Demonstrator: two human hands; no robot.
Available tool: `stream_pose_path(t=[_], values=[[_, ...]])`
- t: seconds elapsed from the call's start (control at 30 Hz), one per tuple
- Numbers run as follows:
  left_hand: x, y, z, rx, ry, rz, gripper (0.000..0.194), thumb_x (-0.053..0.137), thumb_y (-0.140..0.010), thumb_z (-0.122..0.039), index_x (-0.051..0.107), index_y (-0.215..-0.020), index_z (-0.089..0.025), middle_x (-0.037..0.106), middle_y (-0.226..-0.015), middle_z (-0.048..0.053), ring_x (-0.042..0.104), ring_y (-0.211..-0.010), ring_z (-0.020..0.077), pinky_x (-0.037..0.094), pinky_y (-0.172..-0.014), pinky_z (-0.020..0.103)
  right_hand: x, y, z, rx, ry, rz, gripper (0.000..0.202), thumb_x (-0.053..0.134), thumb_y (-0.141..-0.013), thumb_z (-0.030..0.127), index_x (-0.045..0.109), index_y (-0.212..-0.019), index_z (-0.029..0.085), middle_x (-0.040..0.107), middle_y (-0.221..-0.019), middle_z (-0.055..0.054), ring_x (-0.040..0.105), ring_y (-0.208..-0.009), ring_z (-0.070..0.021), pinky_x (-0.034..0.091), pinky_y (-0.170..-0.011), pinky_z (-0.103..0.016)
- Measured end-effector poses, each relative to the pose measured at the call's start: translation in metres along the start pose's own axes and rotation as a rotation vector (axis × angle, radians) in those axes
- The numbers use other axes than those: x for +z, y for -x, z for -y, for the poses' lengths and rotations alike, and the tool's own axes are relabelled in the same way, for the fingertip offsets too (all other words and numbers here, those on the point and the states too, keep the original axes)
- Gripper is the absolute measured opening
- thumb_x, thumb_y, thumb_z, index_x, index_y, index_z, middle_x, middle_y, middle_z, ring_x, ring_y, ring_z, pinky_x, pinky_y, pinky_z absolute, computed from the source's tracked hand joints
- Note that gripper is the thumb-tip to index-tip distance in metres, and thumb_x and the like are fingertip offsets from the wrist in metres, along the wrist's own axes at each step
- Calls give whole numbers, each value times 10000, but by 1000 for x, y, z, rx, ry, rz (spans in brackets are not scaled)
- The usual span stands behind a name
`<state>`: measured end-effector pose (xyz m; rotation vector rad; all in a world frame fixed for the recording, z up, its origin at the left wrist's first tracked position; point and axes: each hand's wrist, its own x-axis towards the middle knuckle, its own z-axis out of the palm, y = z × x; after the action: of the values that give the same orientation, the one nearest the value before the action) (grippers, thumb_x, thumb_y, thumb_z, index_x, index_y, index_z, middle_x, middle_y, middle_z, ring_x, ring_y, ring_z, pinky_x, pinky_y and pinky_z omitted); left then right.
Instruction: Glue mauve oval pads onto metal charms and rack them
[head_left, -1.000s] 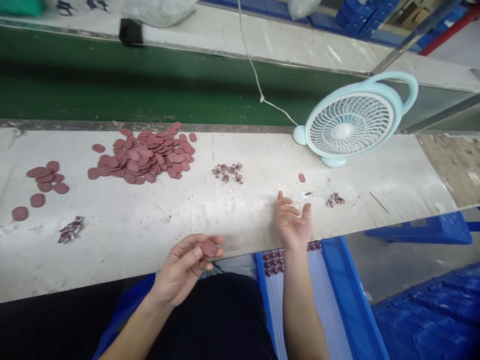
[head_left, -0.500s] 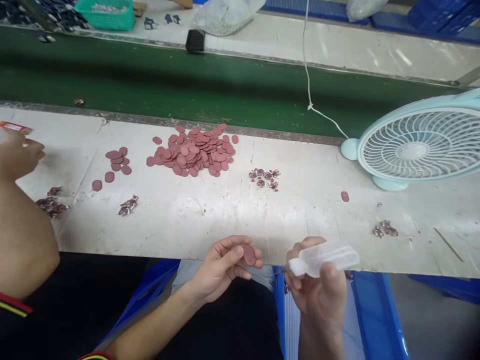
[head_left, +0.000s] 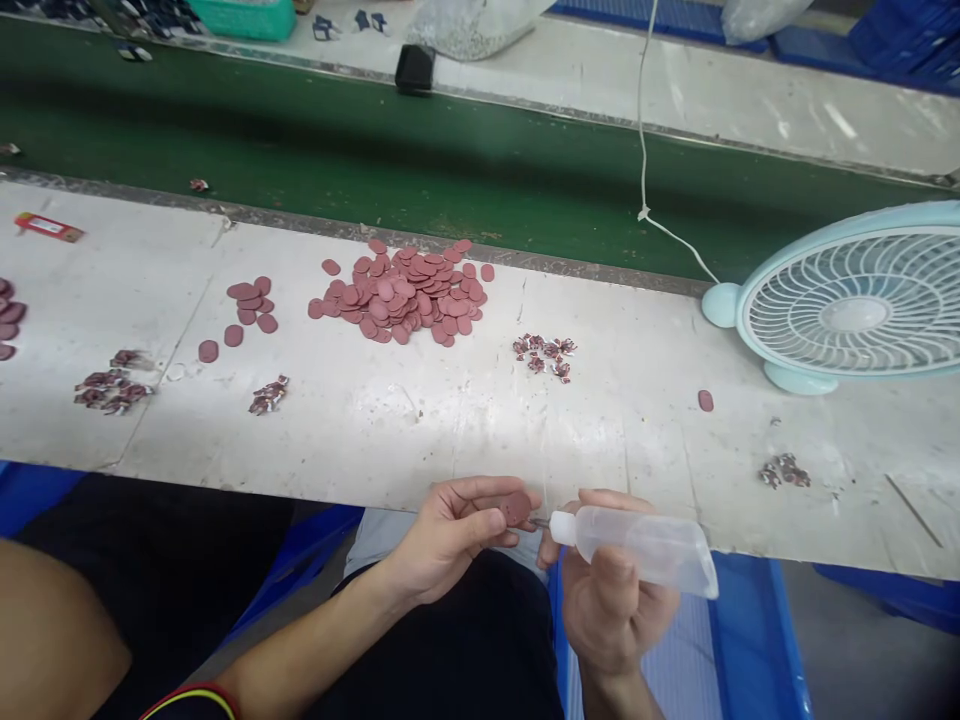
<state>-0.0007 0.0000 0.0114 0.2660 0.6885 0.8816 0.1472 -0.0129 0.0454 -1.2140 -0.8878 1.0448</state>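
Between thumb and fingers, my left hand (head_left: 457, 535) pinches a reddish oval disc (head_left: 515, 508) at the table's front edge. My right hand (head_left: 615, 585) is wrapped round a translucent white squeeze bottle (head_left: 645, 545), lying nearly level. The bottle's thin tip points left, right beside the disc; whether it touches the disc I cannot tell. Beyond my hands lies a large pile of similar discs (head_left: 405, 292), with a smaller group (head_left: 253, 303) to its left. Small brown and white pieces (head_left: 545, 355) form a cluster right of the pile.
A light blue fan (head_left: 855, 315) stands at the right, its white cord running back. More brown pieces (head_left: 112, 385) lie at the left, near a person's bare arm (head_left: 56, 630). A thin stick (head_left: 913, 510) lies front right. Blue crates (head_left: 757, 630) are below the table.
The bottle's tip has come left, up to the disc, and the bottle has turned. The neighbour's hand has left the view; the red and orange packet now lies on the table.
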Motion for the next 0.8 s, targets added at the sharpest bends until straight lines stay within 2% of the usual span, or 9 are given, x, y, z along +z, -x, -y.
stream_pose_path(t=[0.13,0.3,0.43,0.53,0.7,0.8], values=[[4,-1,0,71,-20,17,312,795,-782,-297,761,-1073,-190,765,-1030,111,714,-853,216,533,-820,350,2,3,-6,-57,94,-20,229,588,-909,418,623,-1089,281,664,-663,15,665,-555,-205,588,-536,-409],[7,-1,-3,104,22,54,301,782,-795,-271,757,-1070,-152,742,-871,84,684,-799,200,512,-844,386,2,0,-10,-215,170,-29,240,617,-879,318,637,-1066,169,702,-678,-16,677,-536,-205,592,-528,-385],[6,-1,-3,107,36,67,279,761,-812,-219,750,-1080,-144,735,-857,80,676,-792,189,515,-832,374,2,0,-11,-204,224,-38,231,625,-873,311,632,-1052,164,692,-669,-15,676,-540,-206,579,-507,-366],[4,-1,-1,110,41,74,286,766,-807,-225,750,-1082,-148,747,-885,85,680,-793,188,520,-832,372,1,1,-12,-187,252,-16,235,610,-885,338,629,-1071,195,680,-670,-8,679,-551,-215,596,-522,-394],[1,0,1,84,46,40,322,811,-764,-272,762,-1064,-164,766,-1025,125,700,-805,208,530,-838,391,1,4,-14,-192,166,-27,242,537,-928,358,613,-1114,223,684,-702,-18,680,-569,-225,602,-535,-423],[1,0,0,86,55,51,315,803,-772,-263,760,-1067,-159,769,-1001,121,700,-801,206,531,-838,390,0,7,-15,-188,172,-16,244,560,-916,342,614,-1115,211,688,-704,-24,686,-585,-234,602,-566,-438]])
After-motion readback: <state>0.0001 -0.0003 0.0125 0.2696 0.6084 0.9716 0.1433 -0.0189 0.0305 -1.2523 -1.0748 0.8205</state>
